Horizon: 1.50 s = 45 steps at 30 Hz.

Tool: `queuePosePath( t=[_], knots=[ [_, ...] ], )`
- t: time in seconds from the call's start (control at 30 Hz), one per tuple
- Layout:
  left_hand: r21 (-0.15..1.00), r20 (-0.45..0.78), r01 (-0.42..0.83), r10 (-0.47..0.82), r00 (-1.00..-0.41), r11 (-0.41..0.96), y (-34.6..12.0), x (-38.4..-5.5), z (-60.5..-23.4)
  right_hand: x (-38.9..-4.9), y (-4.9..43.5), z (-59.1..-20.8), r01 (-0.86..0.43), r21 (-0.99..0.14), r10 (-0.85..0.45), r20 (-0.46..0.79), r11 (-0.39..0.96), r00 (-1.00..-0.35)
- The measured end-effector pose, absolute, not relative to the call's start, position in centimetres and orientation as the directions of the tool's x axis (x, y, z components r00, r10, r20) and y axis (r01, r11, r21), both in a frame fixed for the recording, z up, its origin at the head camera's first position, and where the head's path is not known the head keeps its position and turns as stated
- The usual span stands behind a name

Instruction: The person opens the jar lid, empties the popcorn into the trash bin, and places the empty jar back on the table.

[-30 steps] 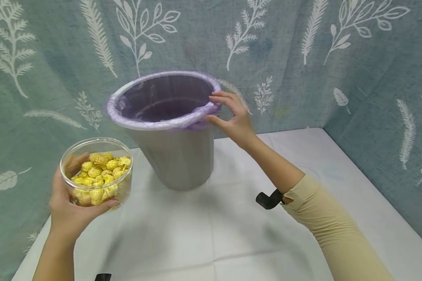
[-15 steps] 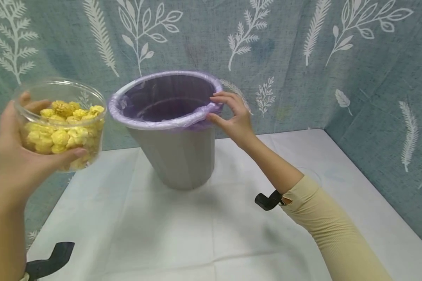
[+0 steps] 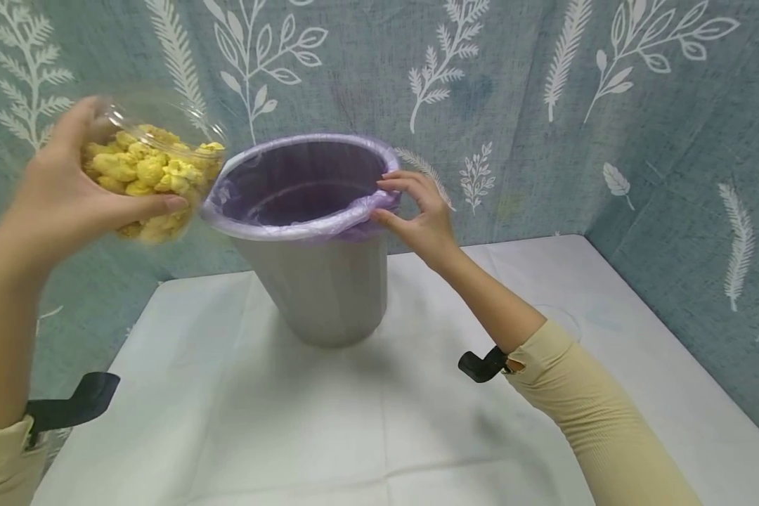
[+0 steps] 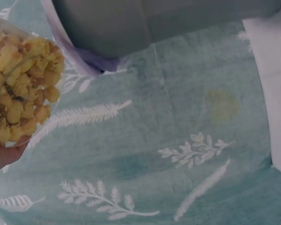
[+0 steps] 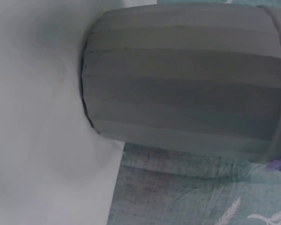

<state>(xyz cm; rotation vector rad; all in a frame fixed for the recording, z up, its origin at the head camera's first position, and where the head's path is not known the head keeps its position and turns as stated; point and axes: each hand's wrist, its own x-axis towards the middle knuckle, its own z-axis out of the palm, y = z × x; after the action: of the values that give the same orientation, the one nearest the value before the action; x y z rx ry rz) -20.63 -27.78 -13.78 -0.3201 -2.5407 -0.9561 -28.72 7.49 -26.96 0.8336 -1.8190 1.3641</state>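
In the head view my left hand [image 3: 69, 190] grips a clear round plastic tub [image 3: 211, 131], thumb along its near side. Yellow popcorn [image 3: 148, 169] fills much of it. Raised and tilted to the right, the tub overlaps the left rim of a grey trash can [image 3: 316, 288]. A thin purple bag [image 3: 303, 230] lines the can and folds over its rim. At the right rim, my right hand [image 3: 424, 218] pinches bag and edge, fingers on top and thumb at the front. The left wrist view also shows popcorn [image 4: 23, 89] through the tub's wall.
The can stands near the back of a white-covered table [image 3: 455, 422]. Behind it hangs a teal cloth [image 3: 512, 84] with white leaf prints, which continues along the right side. Black curved mounts [image 3: 481, 365] stick out from both wrists.
My left hand has lifted the tub from low in front of the can, out left and up, then right to the can's left rim, tilting it. The right hand has stayed at the rim.
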Motion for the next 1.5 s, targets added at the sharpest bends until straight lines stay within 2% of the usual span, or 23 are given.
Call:
queuePosePath(
  t=[0.2, 0.43, 0.67, 0.83, 1.17, 1.37, 1.5],
  knots=[
    [0.481, 0.368, 0.313, 0.135, -0.92, 0.819, -27.3, -22.9, -13.0, -28.6, 7.5, -27.2, -0.826, -0.512, -0.088, 0.835, 0.237, -0.543],
    [0.238, 0.348, 0.339, 0.246, -0.905, 0.91, -26.4, -23.8, -11.9, -28.5, 7.4, -27.1, -0.82, -0.52, -0.094, 0.828, 0.241, -0.552],
    [-0.039, 0.305, 0.291, 0.289, -0.907, 0.956, -26.3, -24.5, -11.3, -28.5, 7.4, -27.2, -0.811, -0.537, -0.086, 0.819, 0.231, -0.567],
    [-0.137, 0.267, 0.291, 0.318, -0.91, 0.947, -26.6, -25.0, -11.3, -28.3, 7.3, -27.2, -0.793, -0.558, -0.087, 0.802, 0.245, -0.592],
    [-0.349, 0.272, 0.361, 0.462, -0.844, 0.865, -26.6, -25.6, -11.3, -28.5, 7.4, -27.4, -0.832, -0.507, -0.088, 0.84, 0.226, -0.535],
    [-0.455, 0.29, 0.398, 0.555, -0.78, 0.797, -26.3, -25.4, -11.1, -28.5, 7.4, -27.2, -0.81, -0.544, -0.084, 0.816, 0.219, -0.571],
    [-0.488, 0.298, 0.395, 0.574, -0.763, 0.778, -25.9, -25.4, -11.1, -27.6, 7.2, -26.4, -0.802, -0.557, -0.081, 0.808, 0.216, -0.583]
  ],
)
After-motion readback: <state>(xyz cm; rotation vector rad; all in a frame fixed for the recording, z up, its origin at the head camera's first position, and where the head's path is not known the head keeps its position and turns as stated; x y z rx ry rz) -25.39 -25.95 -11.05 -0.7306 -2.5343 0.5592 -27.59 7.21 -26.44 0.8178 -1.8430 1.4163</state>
